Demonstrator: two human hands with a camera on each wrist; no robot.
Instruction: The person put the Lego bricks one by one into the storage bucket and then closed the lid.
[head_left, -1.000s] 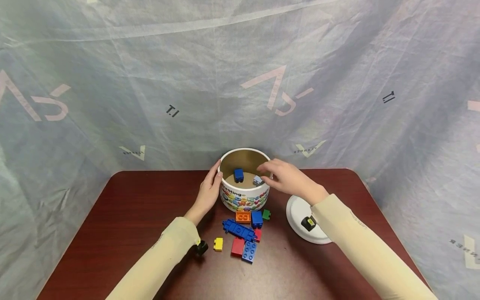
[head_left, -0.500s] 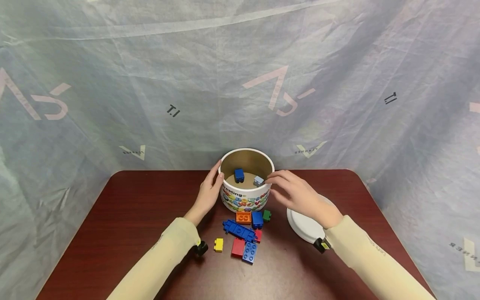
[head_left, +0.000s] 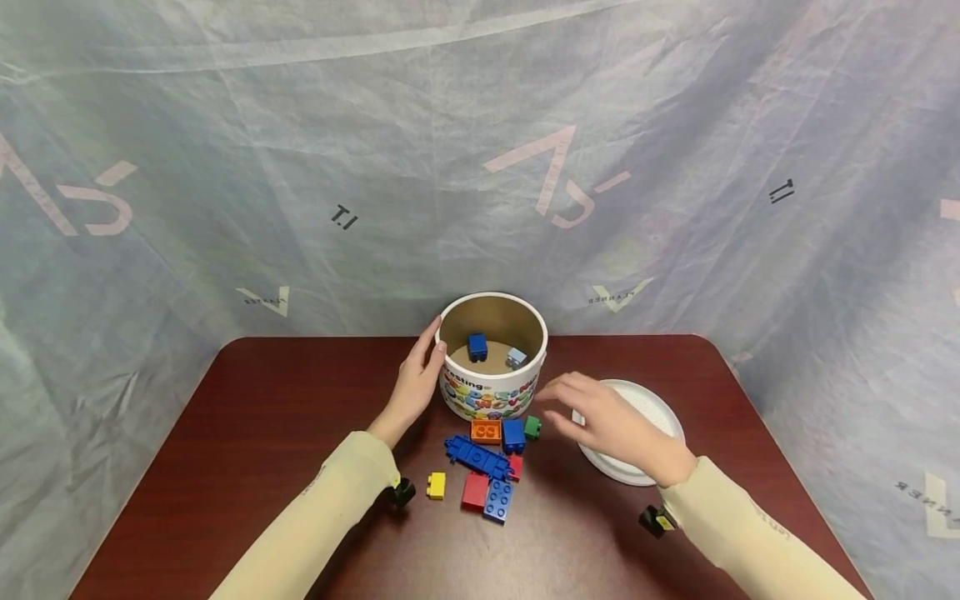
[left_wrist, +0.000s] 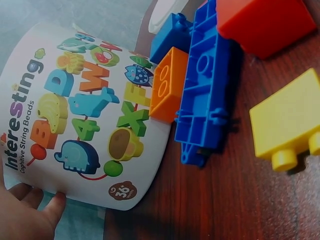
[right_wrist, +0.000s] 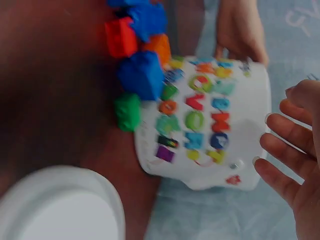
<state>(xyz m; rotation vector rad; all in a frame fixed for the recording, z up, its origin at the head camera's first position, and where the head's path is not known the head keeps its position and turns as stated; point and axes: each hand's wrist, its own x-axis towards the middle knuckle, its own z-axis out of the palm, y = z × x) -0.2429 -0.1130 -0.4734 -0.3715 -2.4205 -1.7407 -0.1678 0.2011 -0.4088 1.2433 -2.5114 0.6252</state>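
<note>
A white printed bucket (head_left: 487,400) stands at the back of the table, a blue block (head_left: 477,345) and a light blue block (head_left: 516,357) on its floor. Along its left wall rests my left hand (head_left: 412,387), fingers extended toward the rim. My right hand (head_left: 607,423) hovers beside the bucket, spread and slightly bent, holding nothing. Nearest to it is a green block (head_left: 532,427). Next to that lie a blue block (head_left: 513,436) and an orange block (head_left: 486,431). A long blue chassis piece (left_wrist: 202,85) lies in front of them.
A white round lid (head_left: 660,412) lies behind my right hand, partly hidden. Nearer the front are a yellow block (head_left: 437,485), a red block (head_left: 475,490), a flat blue brick (head_left: 498,500) and a small red block (head_left: 516,467). A grey cloth (head_left: 420,167) hangs behind the table.
My right hand has left the bucket's rim, coming down and toward me to the space beside the green block. My left hand stays against the bucket.
</note>
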